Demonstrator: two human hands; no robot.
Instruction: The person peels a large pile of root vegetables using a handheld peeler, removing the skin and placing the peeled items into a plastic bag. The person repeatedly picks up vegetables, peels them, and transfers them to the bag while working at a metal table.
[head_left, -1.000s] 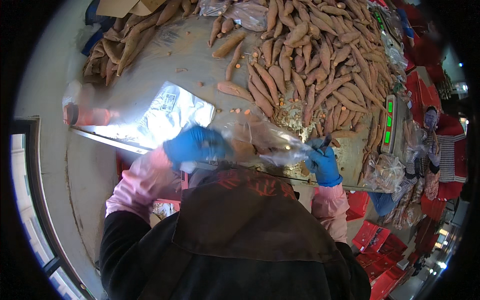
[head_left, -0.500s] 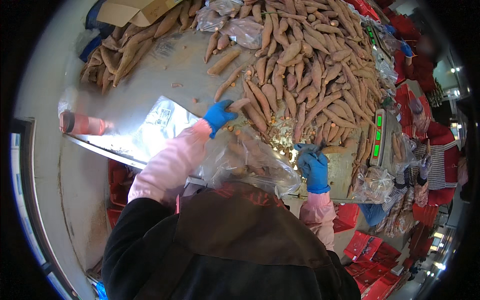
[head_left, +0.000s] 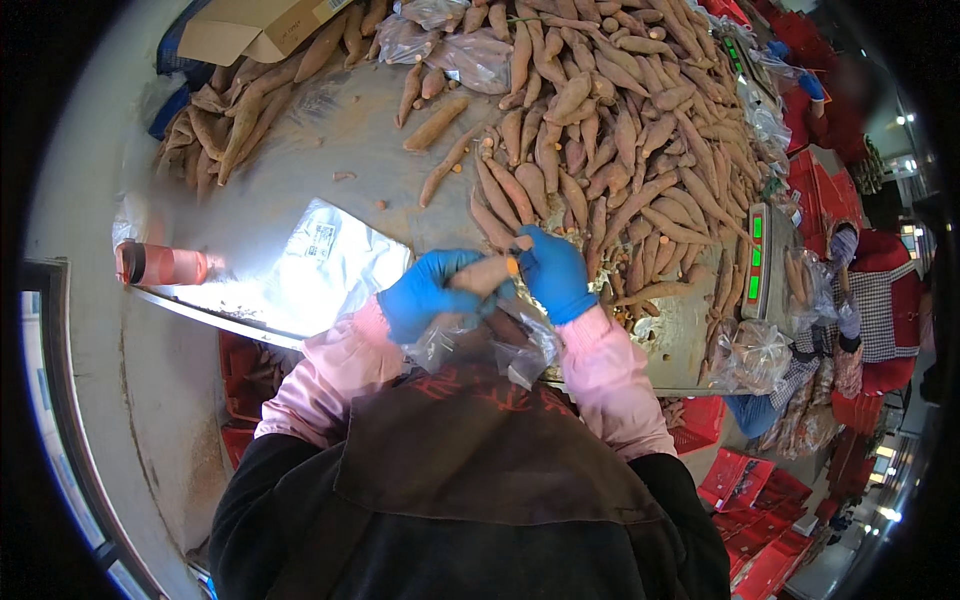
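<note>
Gripping one sweet potato (head_left: 487, 274) between my left hand (head_left: 425, 295) and right hand (head_left: 553, 274), both clenched on it, I'm over a clear plastic bag (head_left: 480, 345) beside the heaped pile (head_left: 620, 150).

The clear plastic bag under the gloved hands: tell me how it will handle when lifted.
The clear plastic bag looks thin and crumpled, so it will likely be floppy and sag. It seems light for its size, and probably slick against the blue gloves of the left hand and right hand, which hold a sweet potato over it.
</note>
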